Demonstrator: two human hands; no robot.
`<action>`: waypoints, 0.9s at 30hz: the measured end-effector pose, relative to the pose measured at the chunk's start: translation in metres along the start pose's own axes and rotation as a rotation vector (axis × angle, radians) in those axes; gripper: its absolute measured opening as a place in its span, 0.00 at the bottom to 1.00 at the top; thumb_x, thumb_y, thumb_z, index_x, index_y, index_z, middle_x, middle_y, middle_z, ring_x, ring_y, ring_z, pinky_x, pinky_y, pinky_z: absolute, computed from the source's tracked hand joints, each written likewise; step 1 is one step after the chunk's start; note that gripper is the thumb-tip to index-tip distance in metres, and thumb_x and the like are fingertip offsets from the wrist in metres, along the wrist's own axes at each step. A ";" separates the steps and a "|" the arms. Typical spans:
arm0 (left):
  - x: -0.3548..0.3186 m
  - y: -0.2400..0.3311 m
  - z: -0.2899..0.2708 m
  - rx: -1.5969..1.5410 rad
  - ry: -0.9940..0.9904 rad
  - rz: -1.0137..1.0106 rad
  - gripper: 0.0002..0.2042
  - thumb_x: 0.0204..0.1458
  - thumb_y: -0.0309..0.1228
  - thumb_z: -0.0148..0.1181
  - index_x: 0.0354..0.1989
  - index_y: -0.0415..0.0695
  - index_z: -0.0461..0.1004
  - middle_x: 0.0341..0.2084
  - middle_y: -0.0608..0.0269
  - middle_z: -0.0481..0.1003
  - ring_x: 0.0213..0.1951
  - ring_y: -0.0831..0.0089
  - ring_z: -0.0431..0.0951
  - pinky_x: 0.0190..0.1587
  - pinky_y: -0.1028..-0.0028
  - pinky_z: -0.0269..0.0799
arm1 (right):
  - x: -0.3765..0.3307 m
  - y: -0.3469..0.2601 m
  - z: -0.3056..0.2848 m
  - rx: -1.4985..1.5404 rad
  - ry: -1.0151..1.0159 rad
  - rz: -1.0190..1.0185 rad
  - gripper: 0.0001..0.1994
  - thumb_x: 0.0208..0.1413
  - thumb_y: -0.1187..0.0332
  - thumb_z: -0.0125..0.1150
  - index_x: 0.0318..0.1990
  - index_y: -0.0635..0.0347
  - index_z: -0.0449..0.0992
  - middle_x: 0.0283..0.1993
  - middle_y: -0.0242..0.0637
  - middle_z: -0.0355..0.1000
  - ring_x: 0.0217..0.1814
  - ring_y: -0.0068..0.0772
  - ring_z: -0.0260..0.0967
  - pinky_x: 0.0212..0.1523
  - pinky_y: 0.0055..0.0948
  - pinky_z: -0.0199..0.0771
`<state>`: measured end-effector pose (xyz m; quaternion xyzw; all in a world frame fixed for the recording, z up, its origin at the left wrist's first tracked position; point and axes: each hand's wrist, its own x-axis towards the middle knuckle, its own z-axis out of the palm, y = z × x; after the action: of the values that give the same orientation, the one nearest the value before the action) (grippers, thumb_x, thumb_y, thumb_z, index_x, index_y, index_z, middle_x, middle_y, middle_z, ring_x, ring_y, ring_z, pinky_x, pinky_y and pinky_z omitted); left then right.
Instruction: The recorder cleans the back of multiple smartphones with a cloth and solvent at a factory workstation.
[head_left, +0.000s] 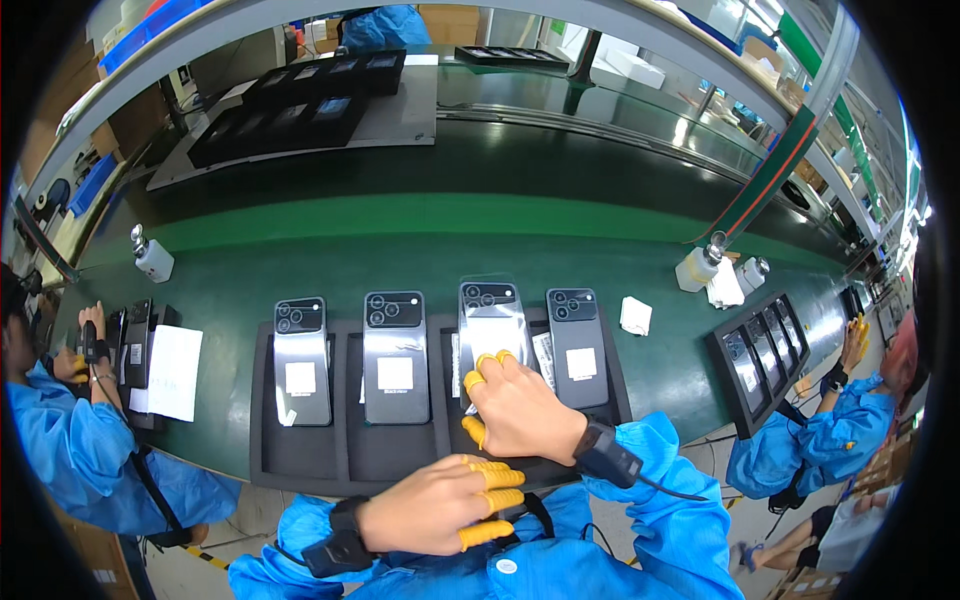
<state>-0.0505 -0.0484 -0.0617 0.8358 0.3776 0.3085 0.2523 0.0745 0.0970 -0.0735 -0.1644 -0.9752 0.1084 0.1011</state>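
Observation:
Four smartphones would exceed a plain count, so several lie face down in a black foam tray (300, 470): a left one (300, 345), a second (395, 340), a third (490, 325) and a right one (575, 335). White square labels show on three. My right hand (525, 405), with yellow finger cots, has its fingers curled on the third smartphone, covering its lower part. A clear film edge shows above that phone's top. My left hand (430, 508), also in yellow cots, hovers at the tray's front edge, fingers stretched rightward, with nothing visible in them.
White pump bottles (153, 258) stand at left and right. A folded white cloth (635, 316) lies right of the tray. Another phone tray (760, 360) sits near a co-worker (815, 440). A second co-worker (90, 450) works at left beside a white paper (175, 372). Black trays (280, 130) lie farther back.

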 end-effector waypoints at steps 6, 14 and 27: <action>-0.011 -0.017 -0.017 0.131 0.062 -0.113 0.15 0.49 0.37 0.64 0.42 0.42 0.78 0.39 0.60 0.78 0.40 0.66 0.77 0.45 0.69 0.69 | 0.009 0.000 0.005 -0.044 0.014 -0.129 0.09 0.35 0.69 0.61 0.25 0.66 0.74 0.32 0.45 0.68 0.39 0.48 0.68 0.37 0.40 0.73; -0.009 -0.028 -0.008 0.326 0.083 -0.138 0.10 0.49 0.36 0.62 0.32 0.42 0.79 0.30 0.63 0.77 0.32 0.69 0.76 0.36 0.71 0.66 | 0.012 0.024 -0.004 0.373 -0.026 0.000 0.09 0.42 0.67 0.62 0.28 0.65 0.74 0.33 0.50 0.69 0.38 0.55 0.68 0.40 0.44 0.71; -0.023 -0.023 -0.021 0.153 0.127 -0.124 0.10 0.45 0.31 0.65 0.37 0.43 0.79 0.38 0.63 0.78 0.40 0.68 0.77 0.40 0.71 0.69 | 0.009 0.009 -0.002 0.167 0.030 -0.038 0.07 0.36 0.72 0.61 0.26 0.64 0.74 0.32 0.47 0.69 0.38 0.49 0.68 0.39 0.38 0.72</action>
<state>-0.0885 -0.0489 -0.0697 0.8064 0.4662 0.3152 0.1819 0.0696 0.1085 -0.0725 -0.1387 -0.9641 0.1849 0.1310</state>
